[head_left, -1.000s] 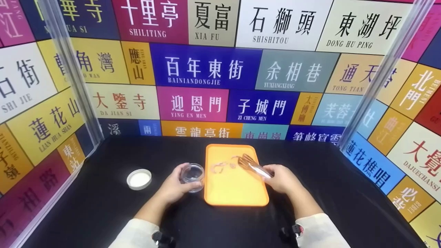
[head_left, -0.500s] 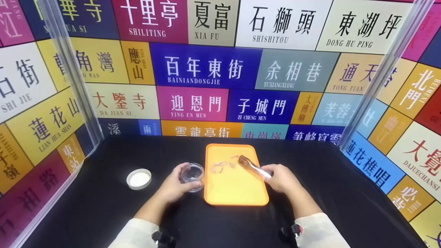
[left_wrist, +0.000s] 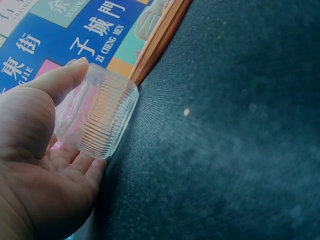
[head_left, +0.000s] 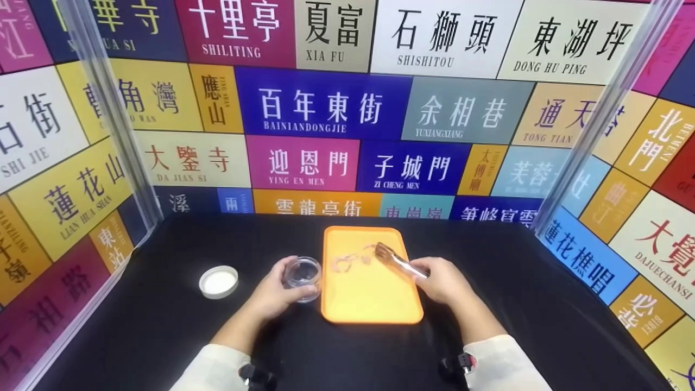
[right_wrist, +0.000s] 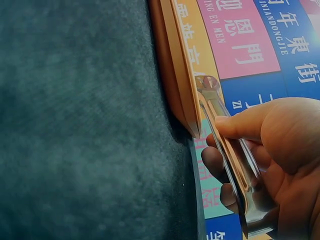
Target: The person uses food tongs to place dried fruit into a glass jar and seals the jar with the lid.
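My left hand (head_left: 274,293) holds a clear glass jar (head_left: 305,278) beside the left edge of an orange tray (head_left: 372,301); the jar's mouth is uncovered. In the left wrist view the jar (left_wrist: 107,117) shows ribbed sides, with the thumb on one side and fingers on the other. At the tray's right edge my right hand (head_left: 442,279) grips metal tongs (head_left: 400,262), their arms squeezed close together. Several small pale-pink curled pieces (head_left: 343,263) lie on the upper part of the tray, and the tongs' heads are right by the rightmost piece.
A round white lid (head_left: 219,282) lies on the black cloth (head_left: 347,358) to the left of the jar. Colourful sign panels (head_left: 326,106) wall in the back and sides, with clear upright posts (head_left: 583,127) at the corners.
The tongs, spread apart a second ago, have closed together and their heads have shifted slightly. The left hand and the jar stay in place.
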A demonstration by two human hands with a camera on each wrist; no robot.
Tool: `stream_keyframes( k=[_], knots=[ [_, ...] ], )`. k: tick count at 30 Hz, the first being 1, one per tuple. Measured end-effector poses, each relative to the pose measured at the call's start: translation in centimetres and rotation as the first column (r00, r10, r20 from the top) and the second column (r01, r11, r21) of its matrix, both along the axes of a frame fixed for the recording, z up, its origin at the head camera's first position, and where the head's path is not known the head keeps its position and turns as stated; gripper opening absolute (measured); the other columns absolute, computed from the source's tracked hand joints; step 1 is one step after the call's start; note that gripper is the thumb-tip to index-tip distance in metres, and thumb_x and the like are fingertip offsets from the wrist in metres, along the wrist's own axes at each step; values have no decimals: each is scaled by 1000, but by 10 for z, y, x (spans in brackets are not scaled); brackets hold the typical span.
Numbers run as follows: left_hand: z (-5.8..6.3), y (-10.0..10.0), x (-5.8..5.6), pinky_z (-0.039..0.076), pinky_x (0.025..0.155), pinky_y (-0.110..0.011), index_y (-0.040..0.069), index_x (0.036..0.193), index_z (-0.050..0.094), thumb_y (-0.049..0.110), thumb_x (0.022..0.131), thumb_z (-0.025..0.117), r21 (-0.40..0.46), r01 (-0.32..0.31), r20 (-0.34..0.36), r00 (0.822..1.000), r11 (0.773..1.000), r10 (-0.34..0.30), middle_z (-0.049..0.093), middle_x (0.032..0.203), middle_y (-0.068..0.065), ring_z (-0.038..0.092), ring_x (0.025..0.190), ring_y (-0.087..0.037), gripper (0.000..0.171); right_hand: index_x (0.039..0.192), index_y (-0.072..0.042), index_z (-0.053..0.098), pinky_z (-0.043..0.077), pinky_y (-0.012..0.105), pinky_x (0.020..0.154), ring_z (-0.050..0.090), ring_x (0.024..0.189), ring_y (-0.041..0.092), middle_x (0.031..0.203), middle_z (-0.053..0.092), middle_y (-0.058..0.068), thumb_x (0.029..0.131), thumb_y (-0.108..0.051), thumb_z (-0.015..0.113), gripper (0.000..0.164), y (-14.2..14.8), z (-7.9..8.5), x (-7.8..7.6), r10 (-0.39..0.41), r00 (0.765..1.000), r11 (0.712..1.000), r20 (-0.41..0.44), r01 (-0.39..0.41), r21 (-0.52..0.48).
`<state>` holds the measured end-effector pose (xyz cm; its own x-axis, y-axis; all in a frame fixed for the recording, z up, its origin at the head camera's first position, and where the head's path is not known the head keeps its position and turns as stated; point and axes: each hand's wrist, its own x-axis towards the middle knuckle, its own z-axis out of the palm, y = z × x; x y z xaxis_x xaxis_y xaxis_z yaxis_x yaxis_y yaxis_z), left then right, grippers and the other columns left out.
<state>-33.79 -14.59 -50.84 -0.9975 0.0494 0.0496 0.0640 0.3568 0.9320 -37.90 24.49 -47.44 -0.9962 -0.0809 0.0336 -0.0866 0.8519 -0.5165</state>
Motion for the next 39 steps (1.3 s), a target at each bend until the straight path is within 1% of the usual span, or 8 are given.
stream_keyframes(
  k=[5,8,14,20,24,30,36,39],
  knots=[
    [-1,0,0,33,131,-58,13,161,42,37,82,94,0,0,-5,1000,1000,0,53,163,-16,47,155,-38,98,133,-21,75,55,60,112,69,112,30,131,76,10,101,-27,75,34,-3,4,2,-4,1000,1000,-2,4,-21],
    [0,0,0,34,131,-58,13,160,43,37,82,94,-5,-2,-3,1000,1000,2,54,162,-15,48,154,-38,97,134,-21,75,54,60,113,69,113,31,132,76,9,101,-27,75,34,-5,8,3,-3,1000,1000,-22,2,-29],
    [0,0,-1,33,131,-59,14,160,44,36,83,94,3,-4,7,1000,1000,4,55,162,-15,49,153,-38,95,138,-21,73,51,60,115,69,120,32,135,75,9,102,-25,73,36,-11,15,7,14,998,1000,-62,-15,-20],
    [0,0,-2,33,131,-60,15,160,43,37,83,94,-4,-14,12,1000,1000,14,54,163,-15,49,153,-38,95,142,-20,70,48,62,119,65,132,36,144,69,14,103,-26,72,40,-20,22,14,24,996,1000,-87,-25,-10],
    [0,-1,0,34,130,-61,16,160,43,38,82,94,-10,-18,15,1000,1000,18,54,162,-15,49,152,-38,96,141,-20,71,49,61,118,66,131,36,143,69,14,102,-26,73,39,-30,27,20,45,991,999,-124,-45,-1],
    [1,0,0,33,130,-60,14,160,43,39,82,94,-10,-10,2,1000,1000,10,54,162,-16,49,153,-39,97,137,-25,74,54,57,111,69,119,30,133,74,8,101,-26,75,37,-47,34,31,88,978,996,-187,-86,17],
    [0,0,-1,34,131,-59,13,160,43,38,82,94,-4,-6,-7,1000,1000,6,54,162,-17,50,152,-39,96,137,-30,74,54,56,113,70,126,30,136,74,4,100,-29,75,36,-64,37,42,105,973,994,-203,-109,-5],
    [-2,0,-2,34,131,-59,13,160,44,37,82,94,-3,-6,-13,1000,1000,6,54,162,-17,50,151,-39,96,134,-31,76,54,53,113,70,127,28,134,76,1,100,-31,75,34,-72,37,48,124,967,991,-221,-130,-10]
  ],
)
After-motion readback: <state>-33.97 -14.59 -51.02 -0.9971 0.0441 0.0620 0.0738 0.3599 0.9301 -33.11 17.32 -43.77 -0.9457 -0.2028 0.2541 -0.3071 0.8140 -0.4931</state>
